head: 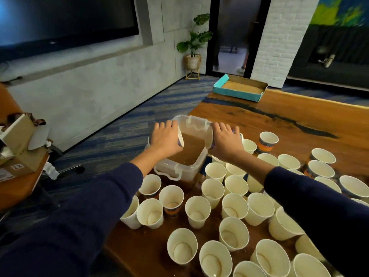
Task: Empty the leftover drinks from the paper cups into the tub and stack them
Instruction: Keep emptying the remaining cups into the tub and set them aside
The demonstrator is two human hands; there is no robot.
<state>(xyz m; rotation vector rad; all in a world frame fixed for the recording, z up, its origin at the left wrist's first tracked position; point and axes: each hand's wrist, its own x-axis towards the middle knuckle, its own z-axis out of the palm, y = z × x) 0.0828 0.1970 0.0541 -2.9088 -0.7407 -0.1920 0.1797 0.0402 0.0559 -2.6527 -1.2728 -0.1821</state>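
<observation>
Cups on table (234, 233): nearest the camera, a crowd of upright paper cups from 4 to 6 o'clock; several show pale liquid at the bottom; none looks stacked yet
Table (299, 116): wooden slab running from 6 toward 1 o'clock
Tub (177, 172): clear plastic, at centre on the table's edge; holds brown liquid
Left hand (164, 139): at 11 o'clock of the tub, fingers curled round a tipped cup (180, 138) over the tub
Right hand (224, 139): at 1 o'clock of the tub, gripping a second tipped cup (210, 139) at the rim
Progress: early by my judgement; two cups pouring, dozens left to empty; all stacking remains
</observation>
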